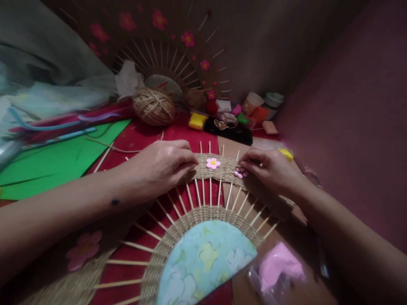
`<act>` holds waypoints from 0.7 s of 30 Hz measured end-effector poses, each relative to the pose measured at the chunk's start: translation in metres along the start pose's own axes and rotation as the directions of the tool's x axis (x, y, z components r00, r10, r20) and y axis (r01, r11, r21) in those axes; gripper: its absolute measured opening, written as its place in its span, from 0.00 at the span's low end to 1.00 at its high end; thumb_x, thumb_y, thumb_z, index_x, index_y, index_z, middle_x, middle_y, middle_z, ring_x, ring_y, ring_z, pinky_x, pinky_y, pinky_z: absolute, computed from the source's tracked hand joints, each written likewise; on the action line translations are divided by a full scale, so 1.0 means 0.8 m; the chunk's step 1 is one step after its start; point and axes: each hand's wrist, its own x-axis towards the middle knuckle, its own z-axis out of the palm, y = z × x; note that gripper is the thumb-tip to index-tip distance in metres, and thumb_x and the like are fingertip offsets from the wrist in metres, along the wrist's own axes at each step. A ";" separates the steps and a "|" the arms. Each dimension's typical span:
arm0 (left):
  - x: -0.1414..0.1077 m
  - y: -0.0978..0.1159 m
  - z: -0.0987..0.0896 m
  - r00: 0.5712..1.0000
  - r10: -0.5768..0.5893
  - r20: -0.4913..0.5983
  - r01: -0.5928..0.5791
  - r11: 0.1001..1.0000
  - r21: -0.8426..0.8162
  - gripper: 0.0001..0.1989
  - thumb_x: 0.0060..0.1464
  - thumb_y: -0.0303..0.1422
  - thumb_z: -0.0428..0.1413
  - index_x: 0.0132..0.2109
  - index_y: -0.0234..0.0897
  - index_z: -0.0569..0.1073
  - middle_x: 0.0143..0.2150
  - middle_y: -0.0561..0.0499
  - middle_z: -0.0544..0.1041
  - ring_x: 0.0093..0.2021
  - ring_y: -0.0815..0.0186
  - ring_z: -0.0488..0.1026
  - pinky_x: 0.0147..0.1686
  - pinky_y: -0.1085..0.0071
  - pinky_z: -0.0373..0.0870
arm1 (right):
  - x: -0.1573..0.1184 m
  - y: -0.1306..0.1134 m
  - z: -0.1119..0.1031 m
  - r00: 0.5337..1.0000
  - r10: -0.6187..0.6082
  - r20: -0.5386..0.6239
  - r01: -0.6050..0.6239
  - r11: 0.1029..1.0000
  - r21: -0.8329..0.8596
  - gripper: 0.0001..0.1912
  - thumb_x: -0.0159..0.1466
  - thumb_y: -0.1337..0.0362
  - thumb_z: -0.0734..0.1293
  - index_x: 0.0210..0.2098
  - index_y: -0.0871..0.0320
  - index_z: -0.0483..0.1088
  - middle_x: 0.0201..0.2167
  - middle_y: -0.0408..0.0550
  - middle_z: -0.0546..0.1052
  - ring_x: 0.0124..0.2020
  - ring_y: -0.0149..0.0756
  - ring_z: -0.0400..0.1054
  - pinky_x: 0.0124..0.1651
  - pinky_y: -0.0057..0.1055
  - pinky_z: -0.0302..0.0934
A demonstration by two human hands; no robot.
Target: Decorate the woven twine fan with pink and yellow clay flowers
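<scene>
Beside the half-round fan of tan woven cord and pale sticks [205, 212], a clear packet of pink clay [281, 271] was laid. On the fan's outer band, the left hand [170, 165] was held with fingertips together; dark pink petals [241, 173] were met by the right hand [270, 167], its closure unclear. Between them, a pink flower with yellow centre [213, 163] was seated. Beyond the fan, a tan twine ball [154, 106] was placed.

Single head-worn view: faces forward and down, close over woven piece [208, 212], forearms [104, 190] at both sides.
</scene>
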 end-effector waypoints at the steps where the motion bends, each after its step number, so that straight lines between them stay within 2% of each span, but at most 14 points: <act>1: 0.000 0.000 0.000 1.000 0.002 -0.003 -0.002 1.000 -0.002 0.13 0.57 0.32 0.48 0.39 0.34 0.78 0.34 0.48 0.73 0.31 0.68 0.70 0.31 0.73 0.63 | -0.001 0.001 -0.001 1.000 -0.001 -0.028 0.001 1.000 0.013 0.07 0.61 0.69 0.63 0.30 0.59 0.74 0.29 0.47 0.77 0.30 0.34 0.68 0.33 0.30 0.59; 5: 0.002 -0.001 0.001 1.000 -0.005 -0.001 0.004 1.000 -0.015 0.14 0.57 0.32 0.47 0.39 0.34 0.78 0.34 0.47 0.73 0.31 0.67 0.70 0.31 0.72 0.64 | -0.004 0.009 -0.005 0.996 0.012 -0.092 -0.003 0.995 0.099 0.07 0.61 0.67 0.63 0.30 0.59 0.73 0.30 0.47 0.76 0.32 0.35 0.68 0.35 0.31 0.59; 10: 0.002 0.000 0.001 1.000 0.002 -0.009 -0.002 1.000 -0.028 0.17 0.58 0.35 0.46 0.39 0.33 0.78 0.34 0.46 0.73 0.32 0.65 0.70 0.32 0.70 0.65 | -0.007 0.025 -0.015 0.965 0.252 -0.072 -0.256 0.966 -0.043 0.08 0.61 0.65 0.62 0.30 0.58 0.72 0.29 0.49 0.76 0.31 0.38 0.68 0.34 0.33 0.57; 13: 0.001 -0.005 0.002 1.000 -0.030 -0.008 0.030 0.999 -0.020 0.18 0.58 0.38 0.45 0.41 0.34 0.77 0.37 0.45 0.74 0.34 0.63 0.71 0.34 0.68 0.66 | -0.005 0.038 -0.016 0.946 0.323 -0.037 -0.325 0.943 -0.073 0.06 0.58 0.67 0.63 0.28 0.59 0.72 0.28 0.52 0.75 0.32 0.41 0.67 0.34 0.35 0.56; 18: 0.005 -0.028 0.000 0.982 -0.180 0.050 0.174 0.979 0.110 0.20 0.56 0.43 0.47 0.47 0.36 0.73 0.43 0.43 0.74 0.41 0.56 0.71 0.40 0.62 0.67 | 0.003 0.050 -0.011 0.908 0.417 0.041 -0.419 0.906 0.060 0.05 0.58 0.66 0.66 0.33 0.59 0.71 0.29 0.52 0.75 0.30 0.39 0.67 0.32 0.33 0.58; 21: 0.009 -0.038 -0.002 0.951 -0.287 0.115 0.281 0.957 0.067 0.22 0.53 0.45 0.49 0.50 0.37 0.70 0.45 0.43 0.75 0.44 0.54 0.72 0.41 0.61 0.67 | 0.005 0.050 -0.010 0.863 0.492 0.114 -0.505 0.836 0.215 0.06 0.59 0.65 0.65 0.37 0.59 0.69 0.25 0.49 0.73 0.25 0.37 0.68 0.27 0.31 0.59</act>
